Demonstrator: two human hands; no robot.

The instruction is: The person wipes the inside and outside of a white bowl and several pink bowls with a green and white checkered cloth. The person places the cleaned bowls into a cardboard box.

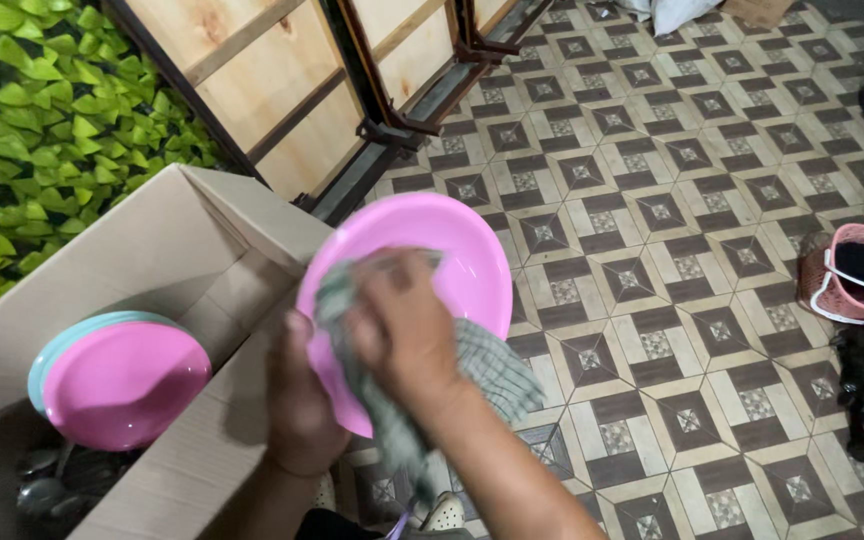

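While right hand [402,325] presses checked cloth [487,365] onto pink plate [452,250], left hand [297,400] clamps its rim. One-edge grip: hard wiping could pop it loose onto tiled floor [672,200].

pink plate [452,250], checked grey-green cloth [482,365]

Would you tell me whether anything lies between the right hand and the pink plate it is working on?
Yes: a checked cloth lies between the right hand and the pink plate; the left hand grips the plate's edge directly.
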